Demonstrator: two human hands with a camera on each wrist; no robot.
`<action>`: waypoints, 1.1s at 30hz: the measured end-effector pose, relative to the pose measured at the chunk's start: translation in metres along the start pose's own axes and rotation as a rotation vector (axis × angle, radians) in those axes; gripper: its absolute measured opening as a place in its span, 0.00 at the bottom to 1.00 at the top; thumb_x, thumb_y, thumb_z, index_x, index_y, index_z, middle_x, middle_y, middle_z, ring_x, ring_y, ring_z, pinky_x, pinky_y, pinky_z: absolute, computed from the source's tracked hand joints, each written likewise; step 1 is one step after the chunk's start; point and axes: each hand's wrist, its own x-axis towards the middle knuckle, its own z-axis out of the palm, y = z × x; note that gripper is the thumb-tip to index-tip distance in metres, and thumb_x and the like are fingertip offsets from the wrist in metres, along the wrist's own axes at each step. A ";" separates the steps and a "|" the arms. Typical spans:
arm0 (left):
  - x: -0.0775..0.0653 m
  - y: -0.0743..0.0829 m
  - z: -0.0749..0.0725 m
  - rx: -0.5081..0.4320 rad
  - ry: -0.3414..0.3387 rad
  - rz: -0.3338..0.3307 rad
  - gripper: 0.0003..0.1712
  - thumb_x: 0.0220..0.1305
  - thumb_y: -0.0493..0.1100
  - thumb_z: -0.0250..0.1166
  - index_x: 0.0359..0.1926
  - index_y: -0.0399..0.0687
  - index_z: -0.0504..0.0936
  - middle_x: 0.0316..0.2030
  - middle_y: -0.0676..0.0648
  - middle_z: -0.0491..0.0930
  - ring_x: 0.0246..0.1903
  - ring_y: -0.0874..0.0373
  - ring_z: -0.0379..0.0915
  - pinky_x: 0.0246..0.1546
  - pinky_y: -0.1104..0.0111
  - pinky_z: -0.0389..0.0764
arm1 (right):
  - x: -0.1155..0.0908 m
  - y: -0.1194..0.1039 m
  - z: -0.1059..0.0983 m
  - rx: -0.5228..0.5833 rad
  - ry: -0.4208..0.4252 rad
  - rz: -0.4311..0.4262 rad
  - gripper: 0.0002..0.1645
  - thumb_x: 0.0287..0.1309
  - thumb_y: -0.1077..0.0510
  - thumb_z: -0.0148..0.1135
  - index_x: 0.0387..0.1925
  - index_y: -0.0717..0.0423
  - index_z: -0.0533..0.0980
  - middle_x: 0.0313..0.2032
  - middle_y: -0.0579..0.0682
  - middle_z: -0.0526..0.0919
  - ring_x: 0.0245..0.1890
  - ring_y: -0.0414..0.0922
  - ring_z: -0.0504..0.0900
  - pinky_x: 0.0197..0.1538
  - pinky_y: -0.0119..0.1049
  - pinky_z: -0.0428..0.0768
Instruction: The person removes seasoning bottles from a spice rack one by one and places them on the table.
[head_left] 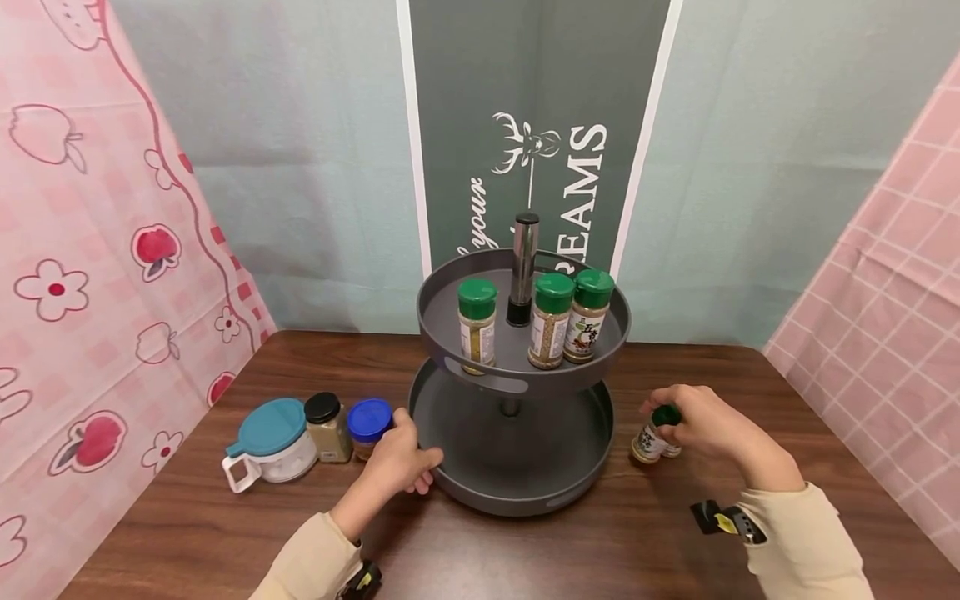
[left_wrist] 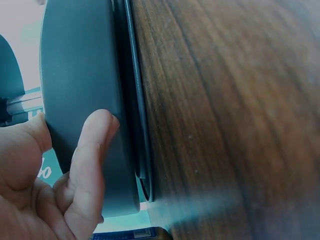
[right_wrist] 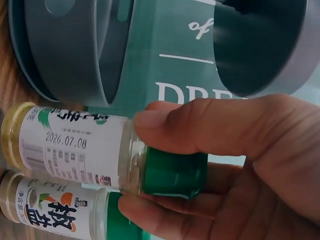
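A grey two-tier round spice rack stands mid-table on a steel post (head_left: 525,258). My left hand (head_left: 401,458) grips the rim of its lower tray (head_left: 517,505) at the left front, thumb at the inside and fingers (left_wrist: 95,145) against the outer wall. To the rack's right, my right hand (head_left: 708,425) holds a spice jar (right_wrist: 75,145) by its green cap, between thumb and fingers. A second green-capped spice jar (right_wrist: 55,205) stands right beside it, with a fingertip at its cap. Three green-capped jars, one of them a spice jar (head_left: 478,325) with yellowish contents, stand on the upper tray (head_left: 435,325).
Left of the rack on the brown wooden table (head_left: 480,558) stand a blue-lidded jar (head_left: 371,421), a black-capped jar (head_left: 327,429) and a clear pot with a teal lid (head_left: 273,429) and white handle. Curtains hang behind and on both sides.
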 end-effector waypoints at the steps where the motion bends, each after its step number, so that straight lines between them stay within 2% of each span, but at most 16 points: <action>1: 0.000 0.000 0.000 0.000 0.001 0.001 0.36 0.48 0.38 0.63 0.50 0.27 0.52 0.07 0.47 0.74 0.07 0.58 0.71 0.07 0.67 0.76 | 0.001 -0.001 0.001 0.005 -0.006 0.002 0.15 0.41 0.69 0.61 0.35 0.54 0.78 0.28 0.46 0.78 0.23 0.40 0.69 0.25 0.37 0.71; 6: 0.001 0.000 0.000 -0.009 -0.005 0.007 0.36 0.48 0.38 0.63 0.50 0.27 0.52 0.07 0.47 0.74 0.07 0.58 0.71 0.07 0.67 0.76 | 0.006 -0.003 0.009 0.009 -0.043 0.032 0.14 0.41 0.69 0.60 0.35 0.56 0.78 0.27 0.47 0.76 0.21 0.40 0.67 0.23 0.35 0.69; 12: 0.001 0.001 0.001 -0.006 -0.006 0.015 0.35 0.48 0.38 0.63 0.49 0.27 0.52 0.07 0.47 0.74 0.07 0.58 0.71 0.07 0.67 0.75 | 0.008 -0.002 0.020 -0.011 -0.020 0.022 0.13 0.41 0.69 0.60 0.32 0.53 0.76 0.27 0.47 0.75 0.20 0.40 0.66 0.21 0.34 0.68; 28: -0.001 0.000 0.000 -0.003 -0.004 0.005 0.36 0.48 0.38 0.63 0.51 0.26 0.51 0.07 0.47 0.74 0.07 0.58 0.71 0.07 0.67 0.76 | 0.010 -0.002 0.022 -0.010 -0.020 0.007 0.14 0.40 0.70 0.60 0.32 0.54 0.76 0.27 0.48 0.75 0.21 0.40 0.66 0.22 0.35 0.69; 33: -0.001 0.000 0.000 -0.004 -0.003 0.004 0.37 0.48 0.38 0.63 0.51 0.26 0.51 0.07 0.47 0.74 0.07 0.57 0.71 0.08 0.66 0.76 | 0.010 -0.005 0.019 -0.025 -0.031 0.010 0.16 0.41 0.69 0.60 0.37 0.56 0.77 0.28 0.49 0.75 0.20 0.40 0.65 0.22 0.34 0.67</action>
